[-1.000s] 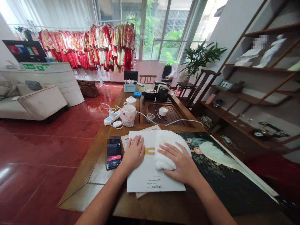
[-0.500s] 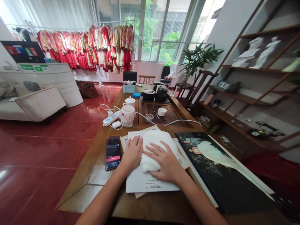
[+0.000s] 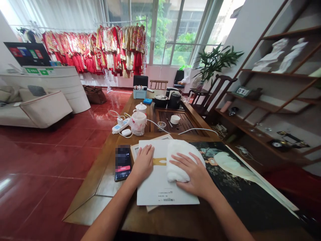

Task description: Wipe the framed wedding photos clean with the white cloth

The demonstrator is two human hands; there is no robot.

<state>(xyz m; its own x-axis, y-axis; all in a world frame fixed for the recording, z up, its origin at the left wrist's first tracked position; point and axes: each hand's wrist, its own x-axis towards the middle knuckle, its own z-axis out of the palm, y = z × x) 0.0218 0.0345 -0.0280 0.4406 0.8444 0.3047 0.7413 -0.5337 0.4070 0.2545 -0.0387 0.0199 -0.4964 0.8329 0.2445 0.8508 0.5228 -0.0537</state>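
A white flat board (image 3: 157, 185) with a small gold mark and a barcode lies on the wooden table (image 3: 105, 170), on top of a framed picture. My left hand (image 3: 143, 162) lies flat on the board's left part, fingers stretched out. My right hand (image 3: 194, 174) presses flat on a folded white towel (image 3: 178, 152) at the board's right side. A large dark photo print (image 3: 240, 180) lies to the right, partly under the board's edge.
A phone (image 3: 122, 162) lies left of the board. Farther back stand a white teapot (image 3: 138, 122), a power strip (image 3: 119, 126), a tea tray with a cup (image 3: 175, 119) and kettles (image 3: 174, 99). A wooden shelf is at right, a sofa at left.
My right hand slid the towel left across the board, next to my left hand, then back to the right side. My left hand stayed put.
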